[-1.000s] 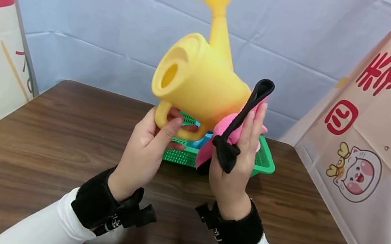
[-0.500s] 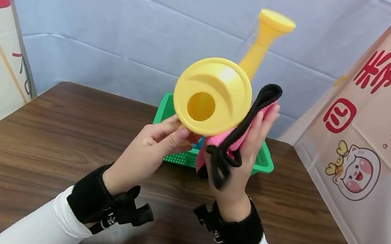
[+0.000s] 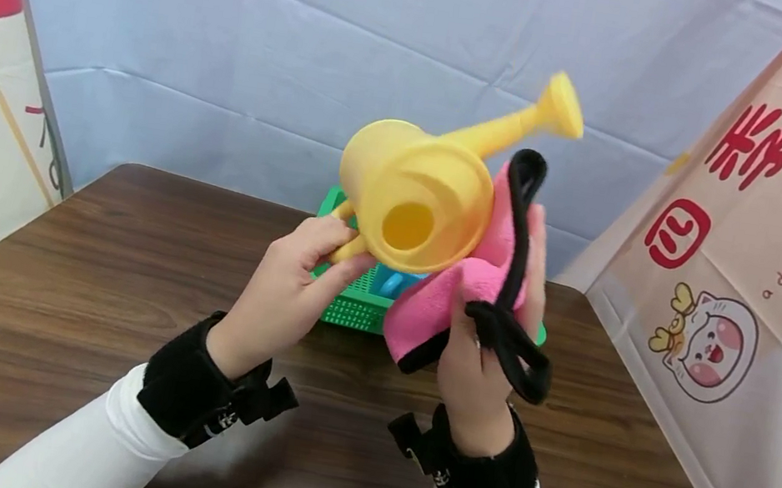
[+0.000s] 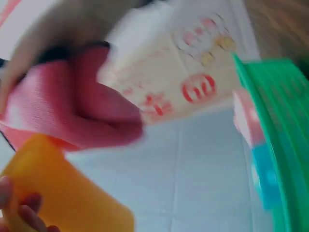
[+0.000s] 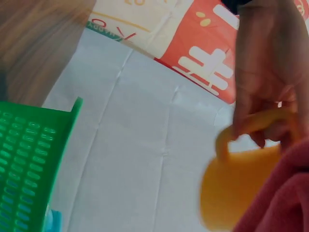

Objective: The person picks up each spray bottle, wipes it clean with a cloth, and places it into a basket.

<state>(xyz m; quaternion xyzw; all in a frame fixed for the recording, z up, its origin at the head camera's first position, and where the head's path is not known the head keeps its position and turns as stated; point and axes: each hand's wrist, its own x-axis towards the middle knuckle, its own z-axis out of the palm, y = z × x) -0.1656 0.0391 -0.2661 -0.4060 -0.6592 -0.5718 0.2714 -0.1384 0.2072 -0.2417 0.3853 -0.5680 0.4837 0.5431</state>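
Note:
My left hand [image 3: 277, 294] grips the handle of a yellow watering can [image 3: 373, 161], which I hold up above the table. The can's round top with its hole faces me, and its spout points up to the right. My right hand [image 3: 479, 388] holds a pink cloth [image 3: 423, 308] with black trim and a black loop, thumb in front and fingers behind. The cloth lies against the can's right side. In the right wrist view, curled fingers of the left hand [image 5: 268, 67] pass through the can's handle. The left wrist view shows the cloth [image 4: 77, 106] bunched beside the can [image 4: 77, 188].
A green perforated basket [image 3: 354, 312] stands on the brown wooden table [image 3: 87, 300] behind my hands. A blue object [image 3: 391, 282] lies in it, and a pink one [image 4: 247, 118] shows in the left wrist view. Pale and printed cloths hang round the table.
The watering can has turned so its top faces me and its spout has swung from upright to the right. The cloth now shows more of its pink side as the right hand has turned.

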